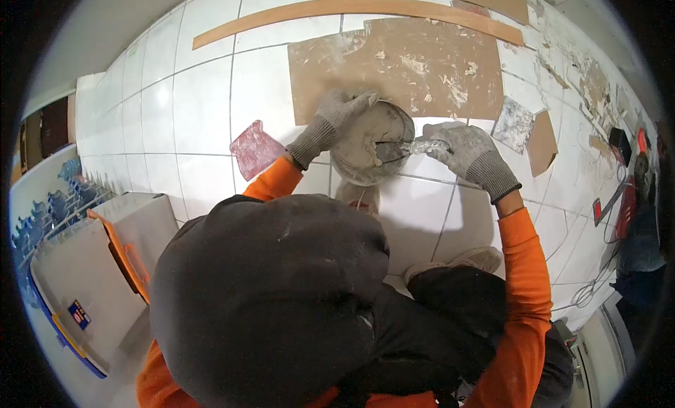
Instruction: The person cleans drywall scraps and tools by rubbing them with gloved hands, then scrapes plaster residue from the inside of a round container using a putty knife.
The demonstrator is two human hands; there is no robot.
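Between my hands stands a round bucket point(353, 167) on the floor, with pale grey, plaster-like paste point(365, 134) inside. My left hand point(342, 114), in a grey knit glove, is closed on the bucket's upper left rim. In a matching, paste-smeared glove, my right hand point(460, 149) grips the handle of a trowel point(395, 151). Its dark blade lies within the bucket, against the paste. The blade's exact shape is partly hidden.
A paste-spattered cardboard sheet point(330, 70) lies beyond the bucket, with a long wooden strip point(281, 18) across its far edge. A reddish, dusty piece point(257, 149) lies left. White plastic bins point(88, 281) stand far left; cables point(587, 292) and tools lie right.
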